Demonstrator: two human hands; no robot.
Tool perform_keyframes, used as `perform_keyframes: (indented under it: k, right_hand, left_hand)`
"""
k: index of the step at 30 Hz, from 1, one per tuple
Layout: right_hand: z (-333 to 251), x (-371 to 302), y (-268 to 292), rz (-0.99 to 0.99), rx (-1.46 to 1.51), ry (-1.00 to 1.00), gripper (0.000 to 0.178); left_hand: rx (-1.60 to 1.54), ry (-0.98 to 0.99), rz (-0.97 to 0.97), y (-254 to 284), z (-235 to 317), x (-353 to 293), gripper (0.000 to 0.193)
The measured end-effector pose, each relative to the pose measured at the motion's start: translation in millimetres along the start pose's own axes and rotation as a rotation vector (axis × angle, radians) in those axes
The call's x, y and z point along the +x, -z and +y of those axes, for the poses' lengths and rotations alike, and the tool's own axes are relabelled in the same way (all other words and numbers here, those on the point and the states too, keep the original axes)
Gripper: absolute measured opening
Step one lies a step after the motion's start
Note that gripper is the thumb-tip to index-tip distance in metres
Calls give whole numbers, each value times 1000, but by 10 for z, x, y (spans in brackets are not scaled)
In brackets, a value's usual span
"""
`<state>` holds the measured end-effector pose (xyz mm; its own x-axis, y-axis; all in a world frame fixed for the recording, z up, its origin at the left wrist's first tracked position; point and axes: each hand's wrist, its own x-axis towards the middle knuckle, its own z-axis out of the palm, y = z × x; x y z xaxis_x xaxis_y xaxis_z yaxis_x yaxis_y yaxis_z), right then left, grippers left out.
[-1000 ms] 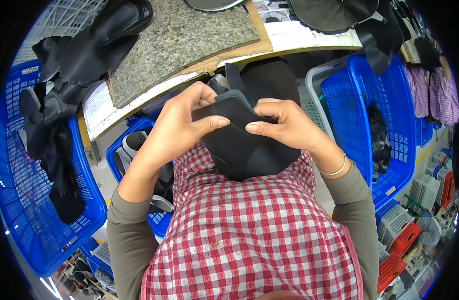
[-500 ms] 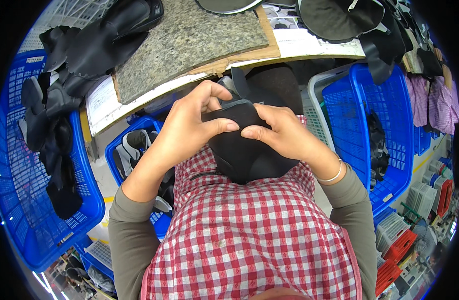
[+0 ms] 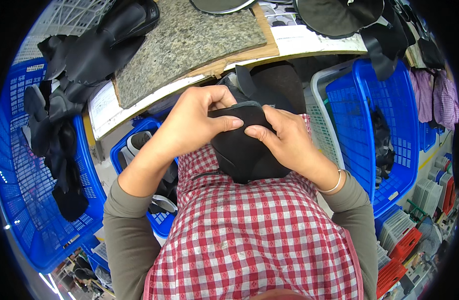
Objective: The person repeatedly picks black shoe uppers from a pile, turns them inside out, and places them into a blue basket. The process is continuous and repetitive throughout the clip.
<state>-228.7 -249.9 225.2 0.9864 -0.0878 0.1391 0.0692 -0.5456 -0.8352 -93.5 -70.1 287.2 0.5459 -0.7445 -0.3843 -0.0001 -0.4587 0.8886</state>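
Observation:
A black shoe upper [image 3: 249, 157] rests in my lap against the red-and-white checked apron [image 3: 239, 230]. My left hand [image 3: 197, 117] pinches its top edge, thumb on the near face and fingers curled behind. On the other side my right hand [image 3: 288, 137] grips the same edge, its thumb pressed on the near face and its other fingertips partly hidden. Between the two thumbs the dark edge shows a thin greyish rim. A black flap [image 3: 245, 80] stands up just beyond the hands.
Ahead is a workbench with a speckled stone slab [image 3: 189, 45]. Black pieces lie over the large blue basket [image 3: 84, 170] at left. A smaller blue basket [image 3: 114, 150] holds shoe parts by my left forearm. Another blue basket [image 3: 407, 135] stands at right, beside a white basket [image 3: 322, 115].
Both hands keep their pinch on the upper's edge. My left hand has shifted slightly, and the upper's rim and back flap sit at a slightly different angle. The view has moved a little.

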Motion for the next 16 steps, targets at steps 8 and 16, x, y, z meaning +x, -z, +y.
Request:
perform_keyframes:
  k: [8, 16]
  right_hand:
    - [226, 16, 39, -147, 334, -137, 42]
    - [318, -112, 201, -150, -106, -135, 49]
  left_hand:
    - [56, -124, 12, -176, -15, 167, 25]
    - [167, -63, 252, -358, -258, 37, 54]
